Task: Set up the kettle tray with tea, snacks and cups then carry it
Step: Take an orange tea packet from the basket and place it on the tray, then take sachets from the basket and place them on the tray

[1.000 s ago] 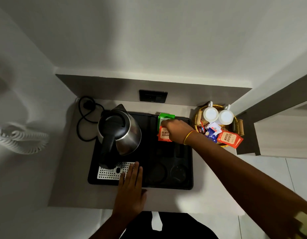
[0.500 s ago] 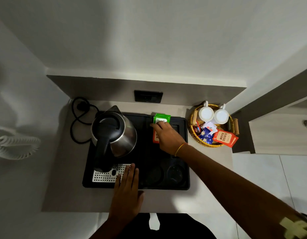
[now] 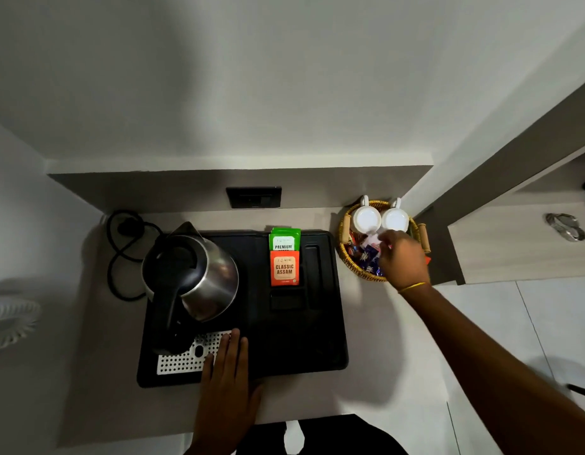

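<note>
Packets (image 3: 366,261) in the basket (image 3: 344,257) at 2 o'clock of the tray (image 3: 301,339) looked light and crinkly, best pinched by an edge. Right hand (image 3: 403,259) grip was unclear.

The right hand (image 3: 403,257) has left the black plastic kettle tray (image 3: 317,339) and is now over the round woven basket (image 3: 343,254). The orange Classic Assam tea sachet (image 3: 284,268) and the green Premium tea sachet (image 3: 284,240) now lie uncovered.

Dim, soft indoor light; the far wall (image 3: 284,77) is brightest, while the left of the counter (image 3: 97,323) and the black tray (image 3: 304,339) sink into shadow. Dull glare sits on the steel kettle (image 3: 215,277). Edges bow with wide-angle distortion; the right hand (image 3: 401,257) is slightly blurred.
</note>
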